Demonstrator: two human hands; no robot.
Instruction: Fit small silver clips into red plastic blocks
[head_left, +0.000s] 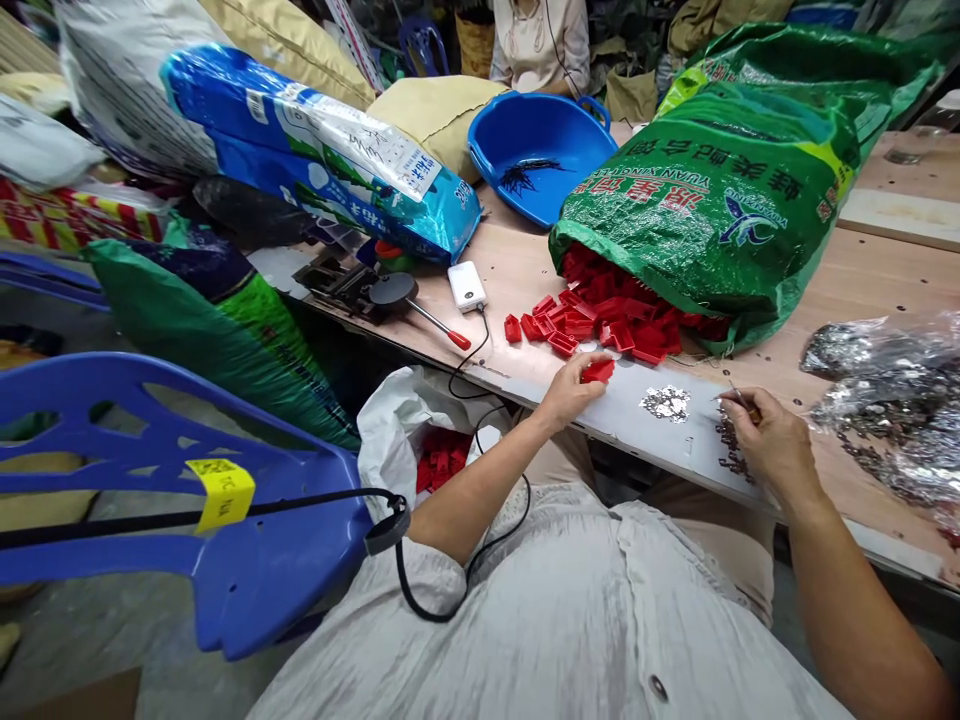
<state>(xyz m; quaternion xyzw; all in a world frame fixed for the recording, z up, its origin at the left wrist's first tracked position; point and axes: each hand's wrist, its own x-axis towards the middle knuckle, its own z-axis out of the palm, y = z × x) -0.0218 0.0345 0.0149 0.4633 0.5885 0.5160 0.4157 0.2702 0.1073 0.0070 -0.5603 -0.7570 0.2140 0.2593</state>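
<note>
1. Red plastic piece point(600, 371): held over the near edge of the counter point(517, 258), just in front of a heap of similar red pieces point(581, 325).
2. Left hand's grip point(571, 392): narrowed to a pinch on that piece.
3. Right hand's grip point(772, 440): closed around a slim pointed tool point(745, 403), near a pile of silvery bits point(666, 403).
4. Bright red and angular; partly hidden by fingers.
5. Legible: "YUAN XING" on the green sack point(675, 225). On the blue bag point(315, 145): Chinese print, black handwriting. On the yellow tag point(223, 495): "TC".
</note>
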